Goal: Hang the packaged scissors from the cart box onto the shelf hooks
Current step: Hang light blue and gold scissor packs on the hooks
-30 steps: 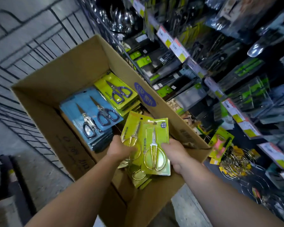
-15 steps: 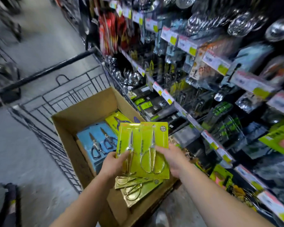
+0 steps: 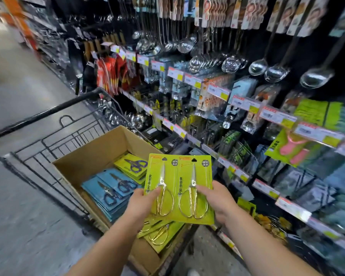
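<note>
Since the earlier frame, the green scissor packs (image 3: 179,186) have risen higher above the cart box (image 3: 92,156), toward the shelf hooks (image 3: 223,156). The left hand (image 3: 141,202) pinches their left edge; the right hand (image 3: 217,200) grips their right edge.

I am seeing two scissor packs (image 3: 179,188) lying side by side between my left hand (image 3: 141,202) and right hand (image 3: 215,200), thumbs lying on their fronts. More packs (image 3: 159,234) are fanning out below my fingers. Beyond my fingertips, the box (image 3: 92,156) is sitting in the cart (image 3: 54,140), with the shelf hooks (image 3: 237,124) standing to the right of my fingers.
</note>
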Demonstrator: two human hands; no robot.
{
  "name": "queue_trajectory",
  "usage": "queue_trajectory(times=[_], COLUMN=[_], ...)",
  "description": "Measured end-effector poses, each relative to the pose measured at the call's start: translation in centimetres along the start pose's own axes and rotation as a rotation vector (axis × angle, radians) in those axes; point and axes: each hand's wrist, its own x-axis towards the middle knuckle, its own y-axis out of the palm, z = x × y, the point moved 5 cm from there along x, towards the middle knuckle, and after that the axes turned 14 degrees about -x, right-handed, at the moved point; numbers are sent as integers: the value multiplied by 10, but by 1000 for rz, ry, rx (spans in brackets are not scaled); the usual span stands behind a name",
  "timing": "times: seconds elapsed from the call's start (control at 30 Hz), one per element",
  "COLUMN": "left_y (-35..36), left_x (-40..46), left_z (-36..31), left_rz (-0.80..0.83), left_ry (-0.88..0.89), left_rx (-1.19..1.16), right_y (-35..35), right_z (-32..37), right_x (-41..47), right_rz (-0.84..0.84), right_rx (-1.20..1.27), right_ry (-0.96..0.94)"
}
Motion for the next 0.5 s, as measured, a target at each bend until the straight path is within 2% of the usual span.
queue_trajectory(times=[0.27,0.37,0.5], left_y=[35,69,121], left_x=[-50,-78,-116], left_z=[14,16,23], left_rz=[184,290,410], left_ry=[-12,0,61], left_rx=[27,98,263], right_y=[-35,-69,-114], right_z=[-54,-89,-109], right_x=[-82,-98,-155], right_rz=[-226,-331,-433], right_rx=[2,19,172], right_ry=[-16,-6,13])
